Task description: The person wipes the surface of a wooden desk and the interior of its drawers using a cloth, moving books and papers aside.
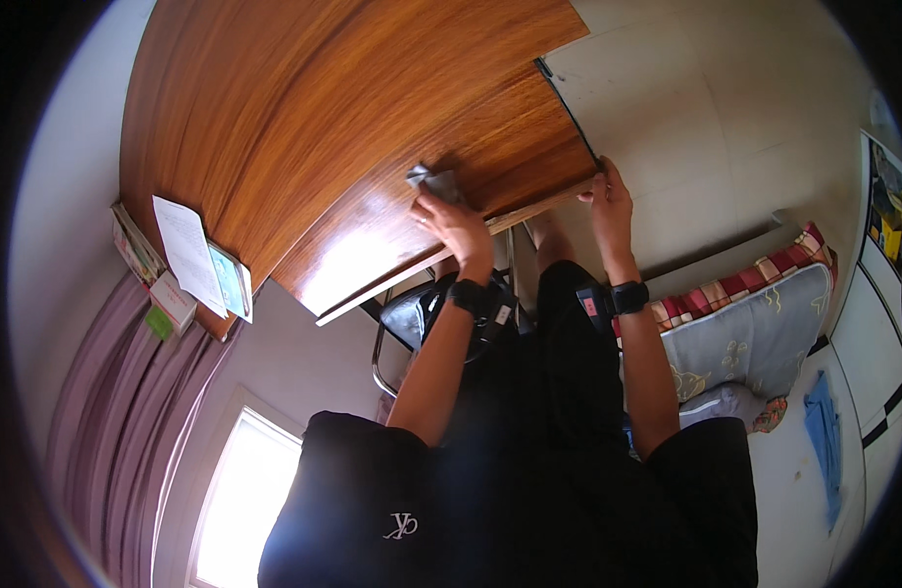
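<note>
My left hand (455, 232) reaches over the front of a glossy brown wooden tabletop (373, 108). Its fingers are closed on a small grey cloth (439, 183), which looks crumpled and lies against the wood; part of it is hidden by the fingers. My right hand (613, 208) is at the tabletop's near right corner, thumb and fingers closed round the edge. A dark strip (572, 113) runs along the right edge, just beyond that hand. Each wrist wears a black band with a small device.
At the left end lie a sheet of paper (189, 253), a booklet (232, 282) and several books (137, 245). Below the tabletop stands a metal-framed chair (402, 318). Purple curtains (118, 412) hang at left. A checked, grey-covered cushion or bedding (750, 328) is at right, near a blue cloth (822, 441).
</note>
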`<action>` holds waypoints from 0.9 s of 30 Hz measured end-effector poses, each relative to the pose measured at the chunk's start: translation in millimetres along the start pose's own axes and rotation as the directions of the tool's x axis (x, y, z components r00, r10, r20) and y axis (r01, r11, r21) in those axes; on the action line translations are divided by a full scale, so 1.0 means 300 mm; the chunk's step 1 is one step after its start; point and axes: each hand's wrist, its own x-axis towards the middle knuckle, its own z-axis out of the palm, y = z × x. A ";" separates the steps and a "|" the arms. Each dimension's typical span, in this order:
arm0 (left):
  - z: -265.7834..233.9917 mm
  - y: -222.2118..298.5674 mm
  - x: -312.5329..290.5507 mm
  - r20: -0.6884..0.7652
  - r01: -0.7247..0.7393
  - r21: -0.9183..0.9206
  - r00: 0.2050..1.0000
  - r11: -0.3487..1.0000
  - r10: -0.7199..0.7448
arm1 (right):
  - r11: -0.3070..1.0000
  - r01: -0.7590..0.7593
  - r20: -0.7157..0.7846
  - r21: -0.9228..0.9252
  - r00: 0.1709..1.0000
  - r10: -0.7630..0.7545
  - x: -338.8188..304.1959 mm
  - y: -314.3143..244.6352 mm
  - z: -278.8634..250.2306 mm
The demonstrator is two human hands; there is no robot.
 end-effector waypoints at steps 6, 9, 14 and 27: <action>0.138 0.246 -0.094 0.056 -0.118 0.024 0.992 0.993 0.116 | 0.995 0.043 0.010 0.087 0.999 -0.044 0.014 0.050 -0.001; 0.201 0.342 -0.136 0.053 -0.298 -0.071 0.952 0.952 0.302 | 0.988 0.006 0.058 0.152 0.998 -0.015 0.019 0.069 -0.018; 0.208 0.417 -0.153 0.141 -0.346 -0.185 0.917 0.920 0.374 | 0.856 -0.185 0.109 0.482 0.983 0.151 -0.032 0.089 -0.104; -0.017 0.078 0.010 0.337 0.277 -0.724 0.941 0.632 -0.026 | 0.928 -0.228 0.046 0.294 0.973 0.225 -0.095 0.250 -0.372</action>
